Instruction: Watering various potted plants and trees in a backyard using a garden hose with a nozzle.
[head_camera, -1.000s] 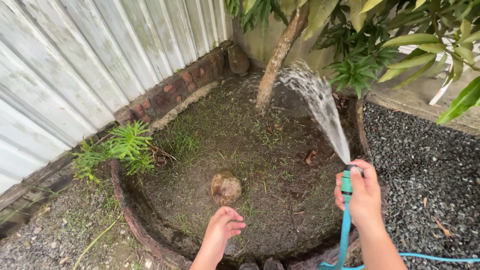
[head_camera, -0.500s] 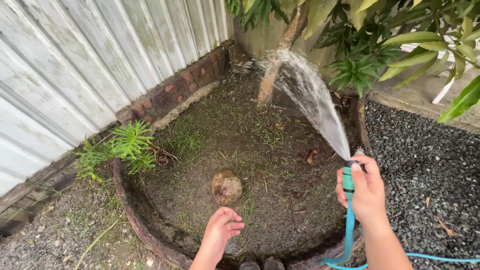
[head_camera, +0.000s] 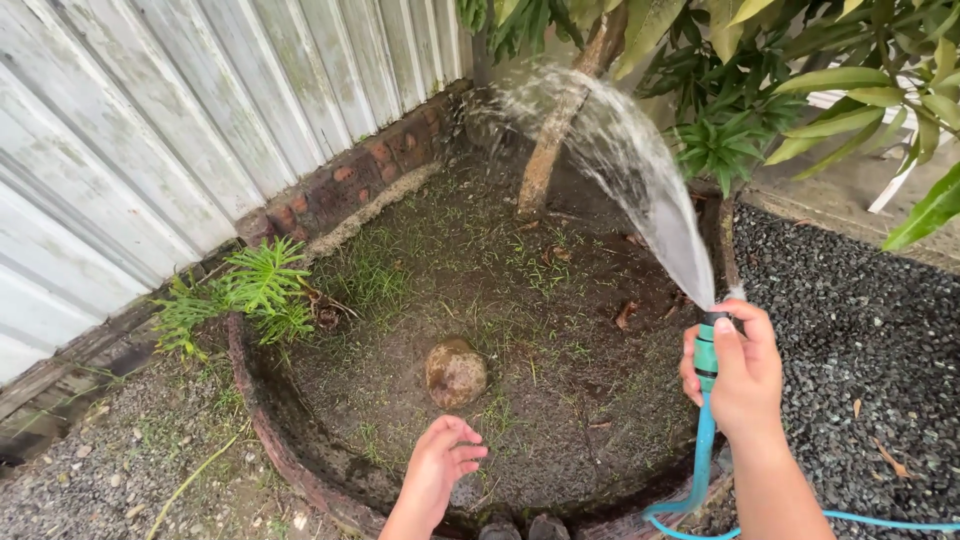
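Observation:
My right hand grips the green nozzle end of a blue hose, thumb on top. A fan of water sprays up and to the left from it, reaching the thin tree trunk and the far corner of the soil bed. My left hand hovers low over the near part of the bed, fingers loosely curled and holding nothing, just below a round brown stone lying on the soil.
A curved brick edging bounds the bed. A corrugated metal fence on a brick base runs along the left. Small green ferns grow at the bed's left edge. Dark gravel lies right, leafy branches overhead.
The spray has swung further left and higher, now reaching past the tree trunk to the back corner. My right hand has tilted the nozzle slightly; my left hand has barely moved.

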